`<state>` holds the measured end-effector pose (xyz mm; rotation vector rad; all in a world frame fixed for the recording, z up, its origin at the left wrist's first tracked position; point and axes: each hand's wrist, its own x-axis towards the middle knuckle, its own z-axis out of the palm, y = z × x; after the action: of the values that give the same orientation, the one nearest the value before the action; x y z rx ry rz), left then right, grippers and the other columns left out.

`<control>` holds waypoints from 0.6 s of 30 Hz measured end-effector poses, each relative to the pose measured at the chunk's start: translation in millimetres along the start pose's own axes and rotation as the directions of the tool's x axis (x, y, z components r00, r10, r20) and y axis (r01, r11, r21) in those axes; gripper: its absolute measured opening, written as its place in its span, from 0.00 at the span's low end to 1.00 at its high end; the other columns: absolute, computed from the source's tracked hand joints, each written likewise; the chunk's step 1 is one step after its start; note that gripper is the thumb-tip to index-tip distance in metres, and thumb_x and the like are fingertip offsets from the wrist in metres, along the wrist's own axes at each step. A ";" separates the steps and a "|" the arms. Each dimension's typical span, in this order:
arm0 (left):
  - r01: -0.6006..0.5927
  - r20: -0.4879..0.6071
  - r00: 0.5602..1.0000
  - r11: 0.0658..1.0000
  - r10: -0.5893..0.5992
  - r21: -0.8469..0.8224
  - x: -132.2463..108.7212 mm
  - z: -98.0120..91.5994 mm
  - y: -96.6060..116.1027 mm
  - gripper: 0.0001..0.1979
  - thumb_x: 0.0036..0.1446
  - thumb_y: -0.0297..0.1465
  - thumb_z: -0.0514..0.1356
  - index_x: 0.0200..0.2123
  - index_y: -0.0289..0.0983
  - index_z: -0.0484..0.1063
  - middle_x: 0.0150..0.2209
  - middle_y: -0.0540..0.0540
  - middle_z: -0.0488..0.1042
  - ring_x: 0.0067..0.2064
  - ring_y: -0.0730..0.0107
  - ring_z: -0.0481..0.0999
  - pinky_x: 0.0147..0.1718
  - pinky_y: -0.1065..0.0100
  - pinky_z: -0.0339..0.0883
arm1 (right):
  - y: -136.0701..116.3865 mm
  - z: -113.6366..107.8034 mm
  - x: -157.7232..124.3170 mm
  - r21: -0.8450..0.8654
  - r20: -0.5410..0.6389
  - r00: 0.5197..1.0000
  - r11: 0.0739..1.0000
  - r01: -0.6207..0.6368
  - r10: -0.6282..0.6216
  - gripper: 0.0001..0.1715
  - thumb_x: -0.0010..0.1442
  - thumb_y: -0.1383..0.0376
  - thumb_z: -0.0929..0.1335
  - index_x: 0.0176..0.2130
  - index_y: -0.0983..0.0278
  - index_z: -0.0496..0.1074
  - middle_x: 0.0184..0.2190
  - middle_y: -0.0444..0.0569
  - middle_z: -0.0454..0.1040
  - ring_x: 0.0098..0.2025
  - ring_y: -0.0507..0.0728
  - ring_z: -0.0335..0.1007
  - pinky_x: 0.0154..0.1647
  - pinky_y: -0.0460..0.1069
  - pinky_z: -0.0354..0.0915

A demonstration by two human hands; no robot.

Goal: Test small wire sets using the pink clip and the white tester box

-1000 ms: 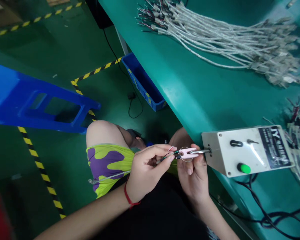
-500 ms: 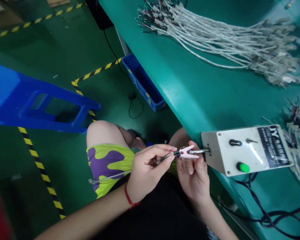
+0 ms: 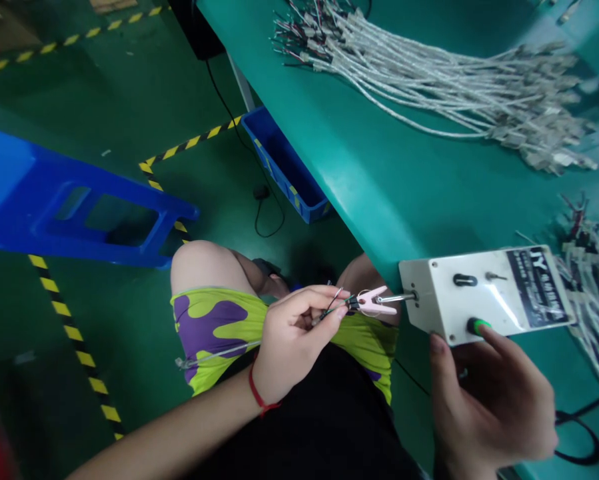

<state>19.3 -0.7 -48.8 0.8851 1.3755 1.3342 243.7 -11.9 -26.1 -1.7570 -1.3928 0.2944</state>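
**Step:** by the look of it, wire-end work at a bench test box; wires are set at the clip while the btn gets worked.

**L hand:** pinches thin wires between thumb and fingers, w/ a red string bracelet on the wrist.

**R hand:** off the clip, fingertip on the green btn, other fingers curled below the box edge.

**Grip:** L closed, clamped on the wires. R not closed on anything, just touching the btn; can't tell if the btn is pressed in.

**Wires:** tips run to the dark end of the pink clip, held up over the lap, just off the box. Exact contact too small to tell.

**Clip mount:** steel rod links the clip to the white control box, which sits at the edge of the teal tabletop.

**Next move:** seems to call for a steady L hand, wires kept seated in the clip, and a firm R fingertip on the btn.

**Nearby:** bundled wire harnesses on the tabletop, a 2nd bundle right of the box, blue plastic bin under the edge, blue stool on the green floor.
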 end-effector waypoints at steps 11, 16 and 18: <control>0.028 -0.023 0.999 0.998 -0.029 -0.049 -2.5 0.9 2.9 0.02 0.65 0.27 0.70 0.37 0.38 0.83 0.46 0.41 0.86 0.42 0.62 0.86 0.35 0.68 0.81 | 6.2 14.2 1.3 0.001 -0.029 0.996 0.997 0.080 -0.080 0.33 0.57 0.60 0.82 0.58 0.67 0.76 0.25 0.44 0.77 0.24 0.57 0.74 0.21 0.50 0.66; 0.026 -0.015 1.000 0.997 -0.028 -0.073 -4.8 -1.1 8.3 0.04 0.65 0.25 0.69 0.37 0.39 0.82 0.47 0.41 0.86 0.43 0.62 0.86 0.36 0.67 0.82 | 6.8 17.6 3.9 0.093 -0.079 0.989 0.987 0.131 -0.124 0.34 0.54 0.65 0.83 0.57 0.69 0.78 0.25 0.42 0.76 0.23 0.54 0.72 0.22 0.49 0.65; 0.020 -0.014 1.000 0.997 -0.021 -0.076 -6.2 -2.2 10.4 0.04 0.65 0.24 0.69 0.37 0.39 0.82 0.47 0.42 0.86 0.43 0.64 0.86 0.35 0.69 0.81 | 4.5 17.1 -0.2 0.127 -0.105 0.988 0.984 0.128 -0.115 0.33 0.55 0.65 0.82 0.58 0.67 0.78 0.26 0.43 0.77 0.25 0.55 0.73 0.24 0.50 0.66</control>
<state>17.4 -5.8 -37.8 0.8099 1.3327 1.3709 235.7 -4.2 -39.9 -1.5502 -1.3718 0.2278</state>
